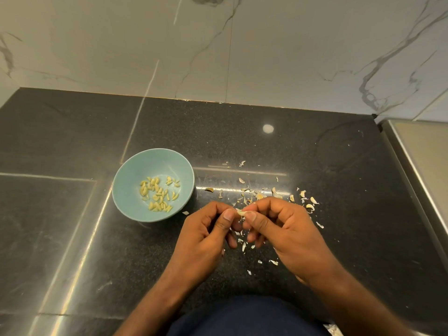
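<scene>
Pinching one small pale seed [241,212] between both hands, held just above the counter [242,137], a little right of centre. Left hand [206,236]: thumb and forefinger clamped on the seed's left end, other fingers curled under. Right hand [278,229]: thumb and forefinger gripping the right end, the rest curled in. Thumb tips nearly touch each other. Bits of husk [314,200] are scattered on the counter under and beyond the hands, thickest just behind the right hand, with a few flakes nearer the person. Blue-green bowl [150,163] stands upright on the counter, left of the hands and near the left one. Inside it: a loose scatter of small yellow-green kernels [158,194] on the bottom, sides bare. Counter is dark speckled stone. Marble-look wall [218,44] behind it, metal edge [417,161] along the right side.
</scene>
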`<state>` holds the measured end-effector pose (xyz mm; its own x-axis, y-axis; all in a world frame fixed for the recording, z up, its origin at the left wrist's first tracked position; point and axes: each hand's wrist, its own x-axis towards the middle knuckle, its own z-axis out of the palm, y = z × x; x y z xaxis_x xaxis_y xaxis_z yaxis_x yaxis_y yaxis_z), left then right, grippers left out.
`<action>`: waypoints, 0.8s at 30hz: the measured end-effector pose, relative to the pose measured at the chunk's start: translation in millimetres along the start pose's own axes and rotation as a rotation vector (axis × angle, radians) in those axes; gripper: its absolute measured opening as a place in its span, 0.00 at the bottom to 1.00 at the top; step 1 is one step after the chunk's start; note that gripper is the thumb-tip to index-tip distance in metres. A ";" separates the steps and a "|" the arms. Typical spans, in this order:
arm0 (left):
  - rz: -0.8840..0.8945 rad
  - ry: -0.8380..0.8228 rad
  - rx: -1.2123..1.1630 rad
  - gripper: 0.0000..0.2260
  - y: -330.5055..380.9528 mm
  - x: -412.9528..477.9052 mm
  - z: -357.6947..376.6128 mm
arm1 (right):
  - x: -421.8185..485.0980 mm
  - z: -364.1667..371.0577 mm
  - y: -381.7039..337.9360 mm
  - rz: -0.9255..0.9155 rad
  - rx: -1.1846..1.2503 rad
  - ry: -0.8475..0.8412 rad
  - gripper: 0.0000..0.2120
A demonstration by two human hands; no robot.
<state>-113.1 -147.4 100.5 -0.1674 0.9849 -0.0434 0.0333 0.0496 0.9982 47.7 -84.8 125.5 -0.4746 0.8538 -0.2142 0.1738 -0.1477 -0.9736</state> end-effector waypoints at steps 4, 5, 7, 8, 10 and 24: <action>0.060 0.007 0.029 0.10 1.1 -2.0 0.7 | -0.3 0.3 1.0 0.082 0.183 -0.022 0.11; 0.079 -0.001 0.045 0.10 1.2 -2.3 1.2 | -0.5 0.1 1.8 0.093 0.202 -0.031 0.10; 0.079 0.016 0.029 0.06 1.6 -1.8 2.2 | -1.5 0.3 1.2 0.089 0.211 -0.047 0.09; 0.065 0.038 -0.001 0.06 1.8 -1.5 2.0 | -2.1 0.8 0.8 0.075 0.204 -0.048 0.08; 0.041 0.063 -0.053 0.07 1.8 -0.8 1.7 | -3.1 2.3 1.1 0.031 0.184 -0.027 0.09; 0.181 0.120 0.288 0.05 -18.9 1.1 0.5 | 6.2 7.7 12.0 0.091 0.164 0.075 0.08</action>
<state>-113.4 -147.2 81.6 -0.2470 0.9565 0.1552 0.3468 -0.0623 0.9359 40.1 -85.1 111.9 -0.3969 0.8670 -0.3013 0.0667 -0.3001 -0.9516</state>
